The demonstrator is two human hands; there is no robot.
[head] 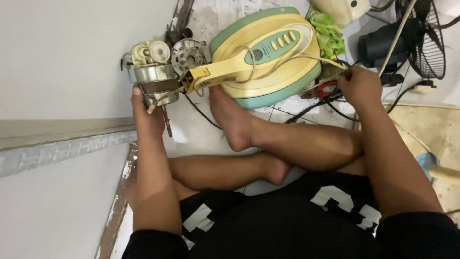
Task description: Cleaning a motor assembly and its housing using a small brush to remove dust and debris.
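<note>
My left hand (146, 112) grips the metal fan motor (154, 79) from below, at the upper left. The motor has a cream gearbox on top and joins a yellow neck (215, 73) of a yellow and green fan base (275, 72) with a button panel. My foot (230, 117) presses against that base. My right hand (359, 86) pinches a thin cream wire (297, 57) that loops back across the base to the neck.
A round metal motor cover (188, 55) lies behind the motor. A green cloth (330, 36), a black fan with a wire grille (421, 38), black cables (311, 109) and red-handled pliers (326, 88) lie at the right. A white wall fills the left.
</note>
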